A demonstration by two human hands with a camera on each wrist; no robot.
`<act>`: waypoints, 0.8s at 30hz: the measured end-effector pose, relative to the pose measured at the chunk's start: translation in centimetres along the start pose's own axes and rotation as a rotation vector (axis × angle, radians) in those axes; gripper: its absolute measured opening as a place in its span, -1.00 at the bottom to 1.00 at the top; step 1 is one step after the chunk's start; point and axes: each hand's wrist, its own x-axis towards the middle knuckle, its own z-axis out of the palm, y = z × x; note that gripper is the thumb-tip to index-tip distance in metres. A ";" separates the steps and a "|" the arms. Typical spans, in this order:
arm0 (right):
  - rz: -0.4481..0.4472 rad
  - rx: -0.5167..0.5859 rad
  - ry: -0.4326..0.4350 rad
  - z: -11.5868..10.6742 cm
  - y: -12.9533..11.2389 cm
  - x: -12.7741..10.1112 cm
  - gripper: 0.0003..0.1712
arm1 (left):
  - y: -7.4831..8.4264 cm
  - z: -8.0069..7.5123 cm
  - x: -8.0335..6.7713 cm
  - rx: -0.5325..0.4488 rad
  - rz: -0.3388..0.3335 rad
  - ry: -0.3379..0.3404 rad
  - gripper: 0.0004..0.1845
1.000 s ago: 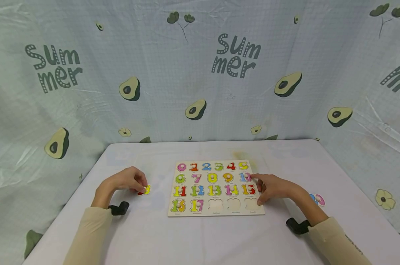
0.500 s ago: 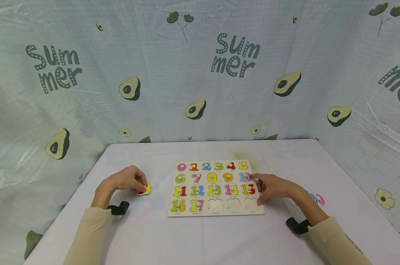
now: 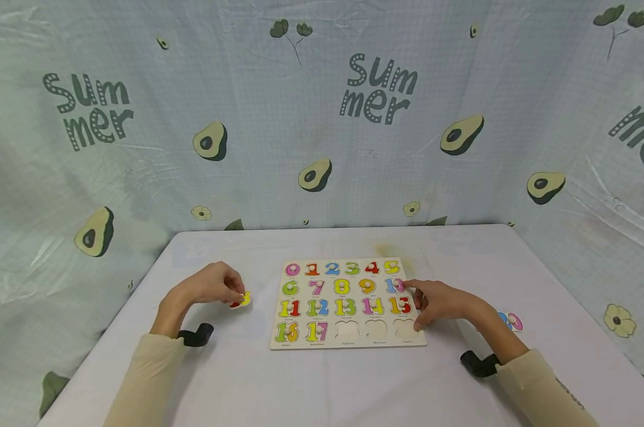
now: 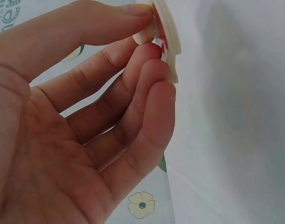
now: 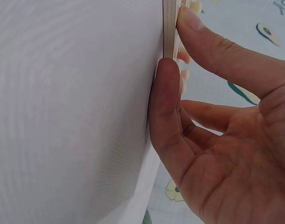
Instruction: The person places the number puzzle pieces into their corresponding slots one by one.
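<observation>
In the head view my left hand [image 3: 213, 283] is left of the number puzzle board [image 3: 330, 343], pinching a red and yellow number piece [image 3: 245, 298]. From the left wrist, thumb and fingertips meet at its pale knob [image 4: 144, 35], and the piece [image 4: 168, 25] is seen edge-on, raised off the table. My right hand [image 3: 439, 301] rests at the board's right edge, index fingertip by the 10 and thumb at the lower right. In the right wrist view the thumb and a bent finger touch the board's side [image 5: 169, 28]. Three recesses in the bottom row hold no pieces.
A blue and pink number piece [image 3: 511, 321] lies on the table to the right, partly behind my right forearm. The white-covered table [image 3: 300, 391] meets a patterned curtain [image 3: 247, 178] at its back and sides. Black straps with camera mounts [image 3: 196, 335] sit on both wrists.
My left hand has lifted the red and yellow piece off the table and carried it slightly right, toward the board. The right hand and the board have stayed in place.
</observation>
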 end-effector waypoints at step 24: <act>0.028 0.008 0.001 -0.2 -0.6 0.3 0.14 | 4.7 2.0 1.2 0.089 0.207 0.076 -0.90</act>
